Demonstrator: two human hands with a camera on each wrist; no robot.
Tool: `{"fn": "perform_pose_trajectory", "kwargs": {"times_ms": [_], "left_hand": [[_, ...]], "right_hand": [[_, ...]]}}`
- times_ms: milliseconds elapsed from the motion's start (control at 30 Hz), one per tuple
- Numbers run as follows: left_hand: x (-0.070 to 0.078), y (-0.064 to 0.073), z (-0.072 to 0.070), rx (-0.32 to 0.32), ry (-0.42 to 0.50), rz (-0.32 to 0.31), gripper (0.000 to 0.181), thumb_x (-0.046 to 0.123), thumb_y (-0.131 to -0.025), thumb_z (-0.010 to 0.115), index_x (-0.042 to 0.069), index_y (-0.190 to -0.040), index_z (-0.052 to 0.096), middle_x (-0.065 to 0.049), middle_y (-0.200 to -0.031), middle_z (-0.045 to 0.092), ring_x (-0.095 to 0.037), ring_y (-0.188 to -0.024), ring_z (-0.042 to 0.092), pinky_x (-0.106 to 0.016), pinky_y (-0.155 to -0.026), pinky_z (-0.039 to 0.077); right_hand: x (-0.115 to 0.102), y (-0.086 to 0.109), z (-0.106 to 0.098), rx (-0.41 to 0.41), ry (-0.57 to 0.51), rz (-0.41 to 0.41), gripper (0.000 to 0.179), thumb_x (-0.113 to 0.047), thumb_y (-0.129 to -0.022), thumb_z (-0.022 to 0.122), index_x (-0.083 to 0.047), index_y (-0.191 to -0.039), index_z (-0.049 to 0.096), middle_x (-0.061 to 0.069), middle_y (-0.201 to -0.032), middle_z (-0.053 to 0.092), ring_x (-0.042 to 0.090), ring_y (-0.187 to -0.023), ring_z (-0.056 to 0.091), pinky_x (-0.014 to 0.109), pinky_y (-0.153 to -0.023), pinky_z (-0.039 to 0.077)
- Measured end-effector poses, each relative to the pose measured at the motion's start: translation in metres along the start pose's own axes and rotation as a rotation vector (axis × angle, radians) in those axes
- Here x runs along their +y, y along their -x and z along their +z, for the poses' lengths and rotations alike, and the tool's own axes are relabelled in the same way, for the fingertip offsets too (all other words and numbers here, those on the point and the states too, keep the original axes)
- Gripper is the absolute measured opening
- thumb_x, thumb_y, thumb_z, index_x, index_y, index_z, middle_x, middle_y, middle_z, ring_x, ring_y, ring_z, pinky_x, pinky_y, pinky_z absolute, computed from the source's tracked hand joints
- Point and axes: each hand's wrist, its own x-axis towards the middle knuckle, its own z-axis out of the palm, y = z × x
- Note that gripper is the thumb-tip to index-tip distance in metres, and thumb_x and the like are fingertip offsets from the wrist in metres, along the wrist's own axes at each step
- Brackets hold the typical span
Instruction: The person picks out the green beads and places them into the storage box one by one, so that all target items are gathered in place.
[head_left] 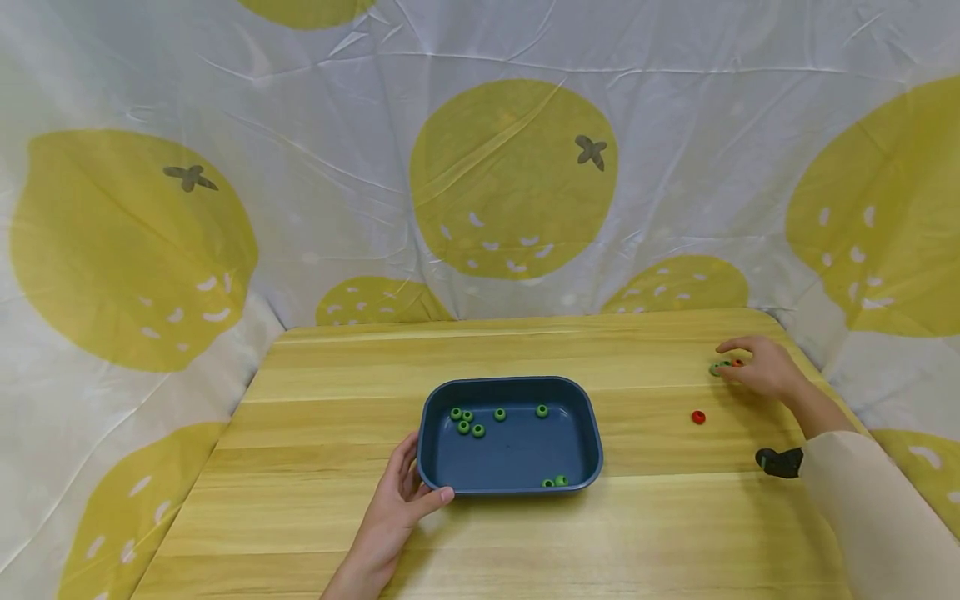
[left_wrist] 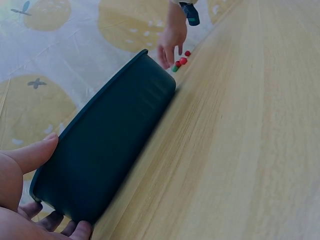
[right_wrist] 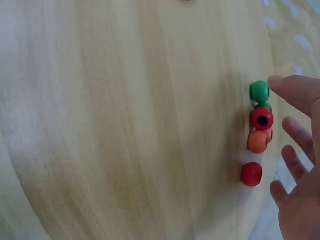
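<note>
A dark blue rectangular tray (head_left: 510, 462) stands at mid-table with several green beads (head_left: 478, 431) scattered inside. My left hand (head_left: 390, 504) grips its near left corner; in the left wrist view the thumb lies at the rim and the fingers curl against the tray's lower end. Over at the far right, my right hand (head_left: 763, 369) hovers by a small cluster of beads with its fingers spread. In the right wrist view the thumb tip is right beside a green bead (right_wrist: 260, 92). A red bead (right_wrist: 262, 119), orange beads (right_wrist: 258, 142) and another red bead (right_wrist: 251, 174) line up below.
Apart from the cluster, a single red bead (head_left: 698, 417) lies nearer on the wooden table (head_left: 300, 475). A black device (head_left: 780, 462) is at the right wrist. A lemon-print cloth (head_left: 337, 167) hangs behind the table and along its sides.
</note>
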Motion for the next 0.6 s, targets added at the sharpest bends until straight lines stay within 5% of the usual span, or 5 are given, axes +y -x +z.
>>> {"fn": "perform_pose_trajectory", "kwargs": {"times_ms": [600], "left_hand": [[0.0,0.0,0.0,0.002,0.008,-0.014,0.093,0.003,-0.087,0.083,0.018,-0.161,0.029,-0.006,-0.166,0.027,-0.03,-0.151,0.029,-0.045,-0.119,0.027]], "right_hand": [[0.023,0.003,0.016,0.045,0.039,-0.003,0.044,-0.024,-0.1,0.069,0.01,-0.128,0.062,0.041,-0.132,0.053,0.064,-0.124,0.041,0.076,-0.1,0.033]]}}
